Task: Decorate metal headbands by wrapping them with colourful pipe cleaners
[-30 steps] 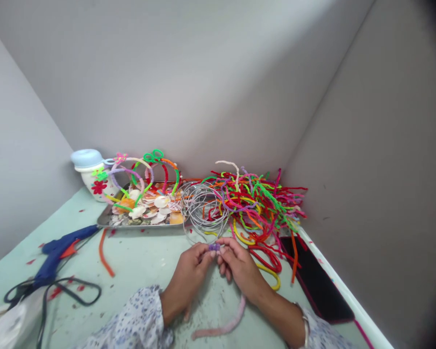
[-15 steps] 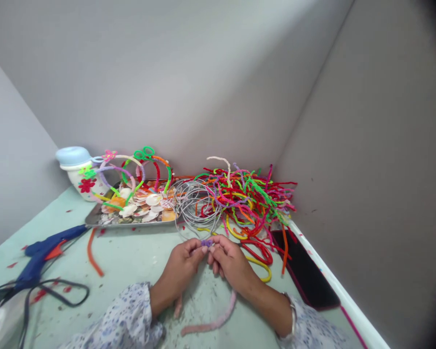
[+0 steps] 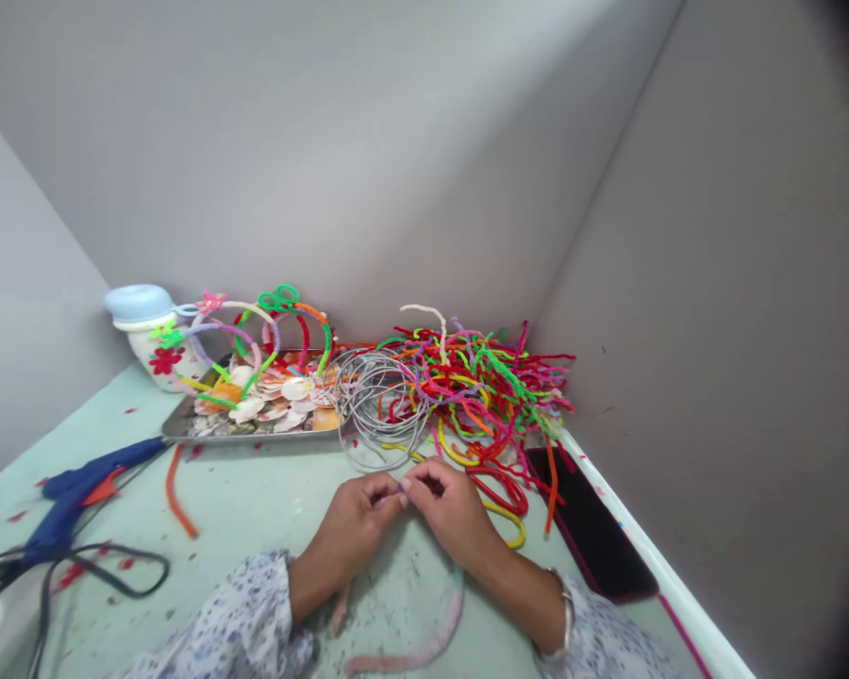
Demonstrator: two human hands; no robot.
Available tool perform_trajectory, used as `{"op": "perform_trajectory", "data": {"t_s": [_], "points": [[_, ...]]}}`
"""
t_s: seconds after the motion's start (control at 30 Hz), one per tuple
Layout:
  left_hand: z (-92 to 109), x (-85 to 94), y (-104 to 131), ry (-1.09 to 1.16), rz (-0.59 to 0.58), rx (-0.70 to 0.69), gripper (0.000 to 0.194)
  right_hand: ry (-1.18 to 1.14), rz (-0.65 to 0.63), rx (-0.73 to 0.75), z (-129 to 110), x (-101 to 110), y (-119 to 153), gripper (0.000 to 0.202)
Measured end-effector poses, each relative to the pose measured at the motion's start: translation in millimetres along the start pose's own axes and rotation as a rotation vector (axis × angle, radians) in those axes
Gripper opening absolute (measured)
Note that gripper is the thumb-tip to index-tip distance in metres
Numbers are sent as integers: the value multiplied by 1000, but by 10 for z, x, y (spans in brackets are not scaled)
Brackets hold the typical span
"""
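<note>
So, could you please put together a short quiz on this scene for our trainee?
1. True or false: the black phone lies to the right of the right hand.

2. Which one holds the shells?
A) the blue-lidded cup
B) the metal tray
C) the wire coil

3. What colour is the small piece showing between the right hand and the left hand?

Key: 1. True. 2. B. 3. Purple.

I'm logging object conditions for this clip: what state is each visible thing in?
Left hand, pinched shut
Right hand, pinched shut
Purple piece, pinched, mostly hidden
Pink strip, curved
Tray, holding shells
Wire, loosely coiled
Pipe cleaners, heaped, tangled
Phone, screen dark
Glue gun, lying down
Bottle, lid on
</note>
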State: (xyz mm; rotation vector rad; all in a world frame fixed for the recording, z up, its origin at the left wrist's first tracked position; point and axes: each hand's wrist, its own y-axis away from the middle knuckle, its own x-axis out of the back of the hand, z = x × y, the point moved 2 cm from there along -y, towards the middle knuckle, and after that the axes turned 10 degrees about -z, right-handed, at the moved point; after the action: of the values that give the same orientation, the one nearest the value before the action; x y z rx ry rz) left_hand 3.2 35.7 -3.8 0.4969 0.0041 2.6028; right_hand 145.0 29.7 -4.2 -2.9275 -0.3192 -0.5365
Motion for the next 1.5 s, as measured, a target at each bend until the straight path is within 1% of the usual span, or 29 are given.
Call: {"op": "perform_trajectory", "data": {"t_s": [0.23,0.5,0.67,0.73,0.9,1.0,1.07,1.13,1.2,1.27,1.33,1.5], "points": [[16,-27,5,23,-8,14,16,-17,16,-84,36,-6,-11,16],[30,-29,19,66,4,-4,17,-165,-5,-127,57,-16,-11,18],[39,-25,-18,178,-84,-15,17,-350,-107,-200,72,-21,-18,25],[33,-21,-28,201,-103,-24,18,-361,-125,-209,68,-25,-22,29],[-17,-16,-18,112,-42,-3,17,-274,-81,-196,43,-31,-26,19],[-21,-16,-12,105,-34,-2,17,-265,-66,-208,24,-27,-30,20],[-5,-11,-10,152,-44,-12,18,-291,-79,-209,4,-20,-32,21],[11,10,-9,213,-20,-11,19,-341,-91,-201,-15,-10,-33,25],[15,47,-8,271,50,8,23,-365,-73,-191,-22,8,-33,30],[9,87,-8,311,121,24,27,-339,-45,-190,-11,23,-35,30],[-2,113,-14,339,152,21,30,-298,-25,-190,8,29,-41,29],[-24,113,-27,430,128,1,36,-283,31,-230,15,37,-61,27]]}}
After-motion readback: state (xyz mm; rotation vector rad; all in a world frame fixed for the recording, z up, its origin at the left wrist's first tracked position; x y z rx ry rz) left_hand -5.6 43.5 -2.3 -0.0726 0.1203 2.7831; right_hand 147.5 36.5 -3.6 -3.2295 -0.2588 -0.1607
